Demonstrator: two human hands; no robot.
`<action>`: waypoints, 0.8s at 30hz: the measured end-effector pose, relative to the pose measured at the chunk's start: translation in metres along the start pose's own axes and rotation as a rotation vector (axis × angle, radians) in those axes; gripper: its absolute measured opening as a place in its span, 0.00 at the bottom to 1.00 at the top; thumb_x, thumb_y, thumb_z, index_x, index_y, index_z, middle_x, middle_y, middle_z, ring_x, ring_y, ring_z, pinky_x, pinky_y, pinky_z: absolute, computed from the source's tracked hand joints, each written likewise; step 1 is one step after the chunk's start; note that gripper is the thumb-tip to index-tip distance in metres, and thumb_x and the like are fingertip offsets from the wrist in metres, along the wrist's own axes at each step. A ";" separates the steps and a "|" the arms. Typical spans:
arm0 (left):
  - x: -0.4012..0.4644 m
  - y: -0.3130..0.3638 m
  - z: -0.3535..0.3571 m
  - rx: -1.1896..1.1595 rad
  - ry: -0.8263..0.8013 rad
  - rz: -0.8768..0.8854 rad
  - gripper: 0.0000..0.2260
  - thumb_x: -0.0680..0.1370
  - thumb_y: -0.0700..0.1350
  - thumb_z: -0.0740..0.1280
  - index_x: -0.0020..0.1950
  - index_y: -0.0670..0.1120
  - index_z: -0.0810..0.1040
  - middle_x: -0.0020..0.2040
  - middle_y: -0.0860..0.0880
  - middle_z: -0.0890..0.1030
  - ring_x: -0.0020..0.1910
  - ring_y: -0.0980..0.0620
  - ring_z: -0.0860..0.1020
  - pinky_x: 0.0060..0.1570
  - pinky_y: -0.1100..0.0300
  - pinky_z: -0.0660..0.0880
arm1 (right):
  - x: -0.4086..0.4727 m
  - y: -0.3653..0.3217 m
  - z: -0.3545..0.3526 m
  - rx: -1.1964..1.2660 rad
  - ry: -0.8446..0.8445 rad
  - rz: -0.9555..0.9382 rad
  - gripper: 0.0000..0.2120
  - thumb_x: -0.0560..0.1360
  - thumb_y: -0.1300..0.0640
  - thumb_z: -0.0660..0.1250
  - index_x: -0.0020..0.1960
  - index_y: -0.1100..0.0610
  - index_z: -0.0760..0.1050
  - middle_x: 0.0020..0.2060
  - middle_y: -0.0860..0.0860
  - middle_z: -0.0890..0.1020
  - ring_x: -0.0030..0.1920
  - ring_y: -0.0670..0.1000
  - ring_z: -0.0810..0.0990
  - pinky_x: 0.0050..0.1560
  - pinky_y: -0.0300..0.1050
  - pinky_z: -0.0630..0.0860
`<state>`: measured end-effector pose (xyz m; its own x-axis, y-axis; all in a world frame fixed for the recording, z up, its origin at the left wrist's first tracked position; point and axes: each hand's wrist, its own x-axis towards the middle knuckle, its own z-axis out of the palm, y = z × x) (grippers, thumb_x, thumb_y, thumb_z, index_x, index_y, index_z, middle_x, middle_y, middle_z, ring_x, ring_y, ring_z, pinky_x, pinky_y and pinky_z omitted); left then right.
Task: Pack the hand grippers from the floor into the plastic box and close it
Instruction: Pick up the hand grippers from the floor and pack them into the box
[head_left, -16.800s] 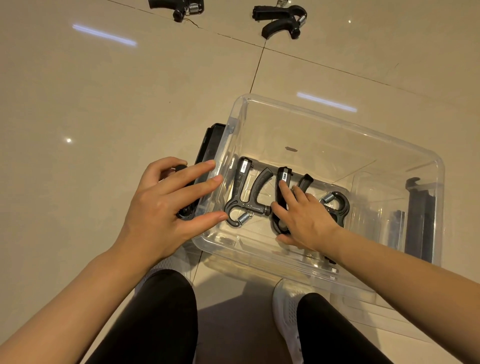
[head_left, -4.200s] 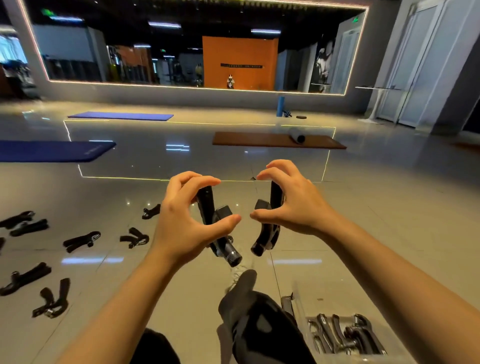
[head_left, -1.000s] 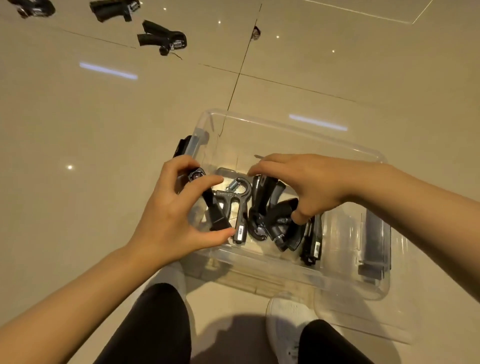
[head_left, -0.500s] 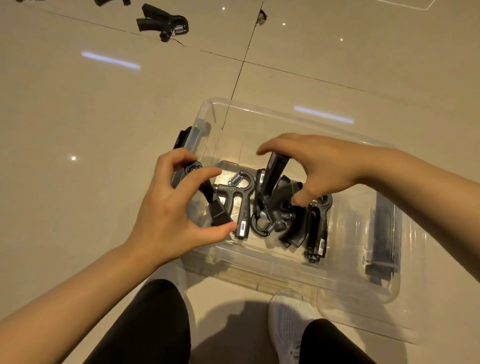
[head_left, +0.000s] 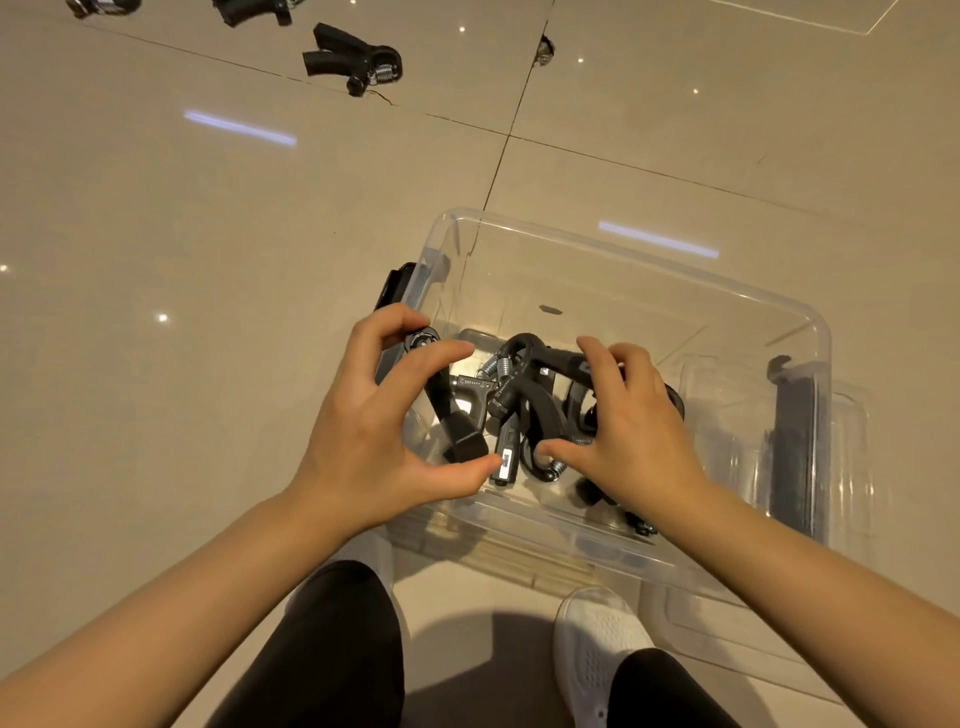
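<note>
The plastic box (head_left: 779, 322) stands open at the top, with no lid across its mouth. Its far half shows bare floor through the clear bottom, free to reach into. The near left part is crowded: a heap of hand grippers (head_left: 524, 410) lies tangled there, with the left hand (head_left: 374, 431) over the left wall and the right hand (head_left: 639, 421) on the pile. A black latch (head_left: 397, 286) juts from the left wall, another (head_left: 792, 447) on the right. Under the right end lies what may be the clear lid (head_left: 852, 467). The tiled floor (head_left: 156, 364) to the left is open; loose grippers (head_left: 353, 60) lie well beyond.
</note>
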<state>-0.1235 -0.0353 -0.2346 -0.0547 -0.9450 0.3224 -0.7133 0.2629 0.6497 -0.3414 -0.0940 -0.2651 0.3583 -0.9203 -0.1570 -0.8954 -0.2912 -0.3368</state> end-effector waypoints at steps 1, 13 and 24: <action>0.000 0.000 0.000 -0.005 0.003 0.001 0.30 0.62 0.56 0.75 0.60 0.46 0.73 0.60 0.39 0.68 0.62 0.48 0.68 0.63 0.65 0.66 | -0.002 0.000 0.003 -0.039 -0.051 0.010 0.47 0.63 0.41 0.76 0.73 0.53 0.56 0.64 0.55 0.65 0.61 0.57 0.69 0.55 0.48 0.72; -0.015 -0.005 -0.007 -0.036 0.031 0.003 0.29 0.62 0.55 0.75 0.59 0.46 0.73 0.60 0.43 0.66 0.63 0.53 0.66 0.63 0.64 0.66 | 0.050 0.006 0.020 -0.277 -0.410 0.095 0.12 0.77 0.54 0.62 0.57 0.59 0.70 0.51 0.56 0.78 0.44 0.56 0.74 0.40 0.47 0.70; -0.015 -0.005 -0.011 -0.020 0.026 0.031 0.30 0.62 0.55 0.76 0.60 0.46 0.73 0.60 0.42 0.66 0.65 0.57 0.64 0.64 0.67 0.65 | 0.051 -0.001 0.022 -0.135 -0.371 0.153 0.17 0.72 0.56 0.69 0.55 0.61 0.67 0.39 0.53 0.72 0.40 0.55 0.71 0.36 0.46 0.66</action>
<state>-0.1116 -0.0206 -0.2355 -0.0578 -0.9310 0.3603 -0.6977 0.2958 0.6525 -0.3165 -0.1352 -0.2930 0.2669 -0.8067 -0.5273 -0.9635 -0.2126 -0.1625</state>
